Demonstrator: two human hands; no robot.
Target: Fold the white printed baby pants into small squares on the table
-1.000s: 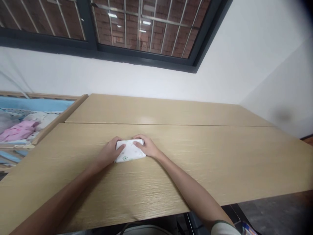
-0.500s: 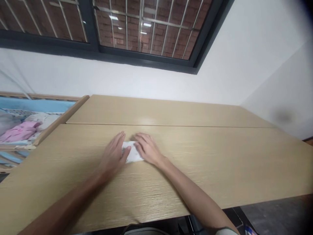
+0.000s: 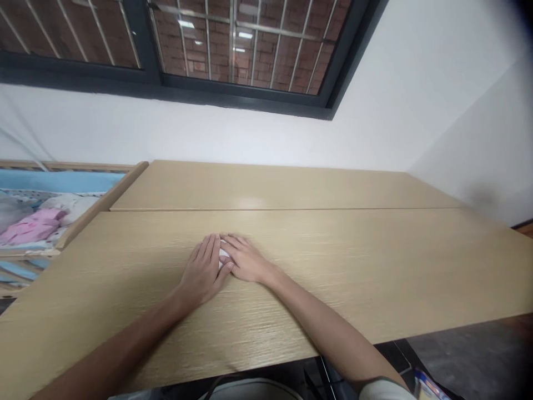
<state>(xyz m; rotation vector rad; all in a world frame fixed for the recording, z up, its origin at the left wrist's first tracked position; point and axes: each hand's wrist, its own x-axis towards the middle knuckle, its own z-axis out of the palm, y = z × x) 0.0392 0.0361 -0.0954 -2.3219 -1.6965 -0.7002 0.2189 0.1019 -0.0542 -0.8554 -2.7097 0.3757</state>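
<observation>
1. Head view: left hand (image 3: 202, 269) palm down on the pale wooden tabletop (image 3: 375, 261), fingers straight and pressed side by side, thumb stretched out to the right.
2. Just beside, right hand (image 3: 247, 261), also palm down and slanting inward, fingertips close to those of the left; thumbs meeting at the near side of the gap.
3. Under and between both hands, on the tabletop: white cloth (image 3: 223, 256), mostly covered, only a small patch showing in the narrow opening.
4. Both hands flattish over the cloth; undersides of the palms hidden. Gripping or merely pressing: impossible to say for either.
5. Bare forearms running back to the near edge, spread apart; pale sleeve (image 3: 385, 390) at the lower right.
6. Left of the tabletop: wooden cot rail (image 3: 102, 206), with blue lining (image 3: 62, 180) and a crumpled pink cloth (image 3: 35, 225) beyond.
7. Across the tabletop, a seam (image 3: 275, 209) running side to side; farther back, white wall (image 3: 353, 141) and dark window frame (image 3: 245, 101), with metal bars and brick behind the glass.
8. Beside the sleeve, a colourful object (image 3: 431, 384), partly cut off, too unclear to identify.
</observation>
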